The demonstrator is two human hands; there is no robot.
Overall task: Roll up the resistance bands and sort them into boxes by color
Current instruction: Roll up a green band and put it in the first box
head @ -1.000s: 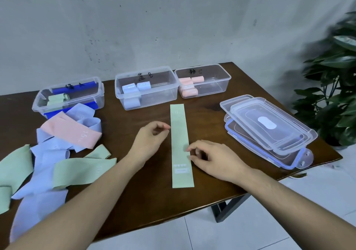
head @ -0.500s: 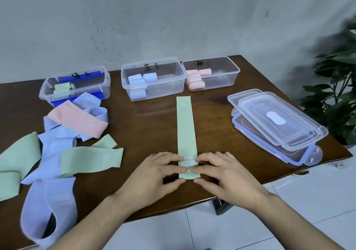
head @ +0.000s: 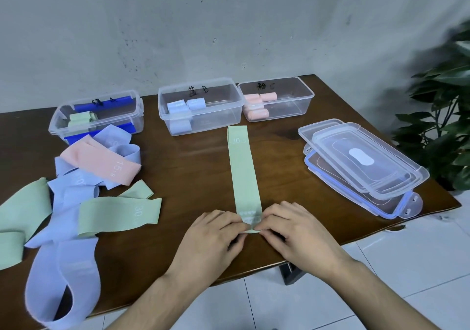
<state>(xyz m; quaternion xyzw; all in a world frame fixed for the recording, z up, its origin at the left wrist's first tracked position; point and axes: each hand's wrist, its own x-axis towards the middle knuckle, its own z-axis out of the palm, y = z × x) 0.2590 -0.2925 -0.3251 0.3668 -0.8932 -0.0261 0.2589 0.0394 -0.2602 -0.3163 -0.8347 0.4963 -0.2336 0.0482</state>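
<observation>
A green resistance band [head: 243,169] lies flat and straight down the middle of the brown table [head: 193,167]. My left hand [head: 212,238] and my right hand [head: 296,230] pinch its near end from both sides, folding it over. At the back stand three clear boxes: the left box [head: 96,116] holds green rolls, the middle box [head: 201,105] holds blue rolls, the right box [head: 277,99] holds pink rolls. A loose pile of bands lies at the left: a pink band [head: 101,163], blue bands [head: 63,261] and green bands [head: 119,214].
A stack of clear box lids [head: 363,167] sits at the table's right side. A leafy plant [head: 442,116] stands past the right edge. The table's front edge runs just below my hands, with white floor tiles beyond it.
Both hands moved from the band's middle to its near end and now pinch it there. The end has begun to curl over.
</observation>
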